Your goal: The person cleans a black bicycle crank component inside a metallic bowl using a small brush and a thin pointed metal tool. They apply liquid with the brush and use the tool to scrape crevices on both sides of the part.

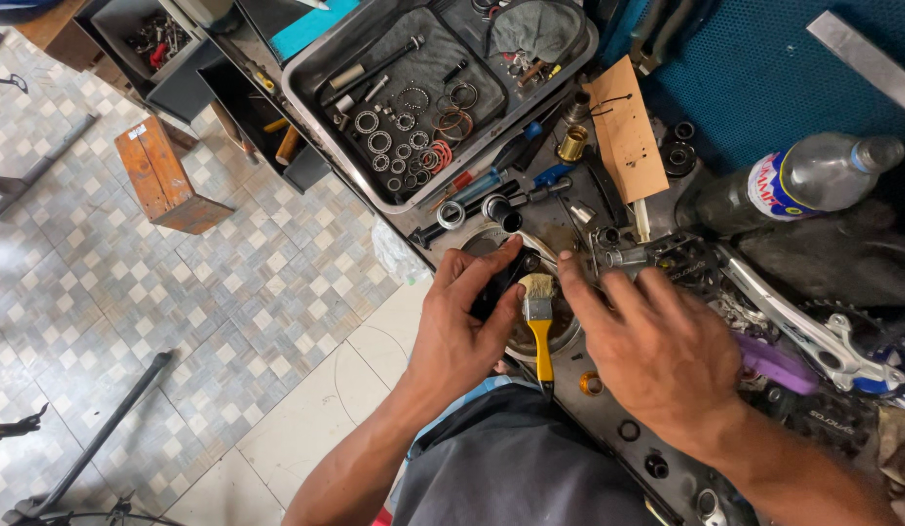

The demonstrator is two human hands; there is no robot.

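My left hand (462, 317) rests on the near rim of a round dark bowl (560, 336) on the workbench, fingers closed around a small dark part that is mostly hidden. A yellow-handled paintbrush (540, 326) lies across the bowl between my hands. My right hand (642, 346) reaches over the bowl's right side, fingertips touching a shiny metal part (623, 256) next to a black chainring (691, 263). Whether it grips that part is unclear.
A metal tray (316, 93) with bearings, rings and bolts sits at the back. A plastic bottle (798, 180), a cardboard piece (628, 136), a silver crank arm (803, 321), a purple part (779, 365) and screwdrivers crowd the bench. A wooden stool (165, 175) stands on the tiled floor.
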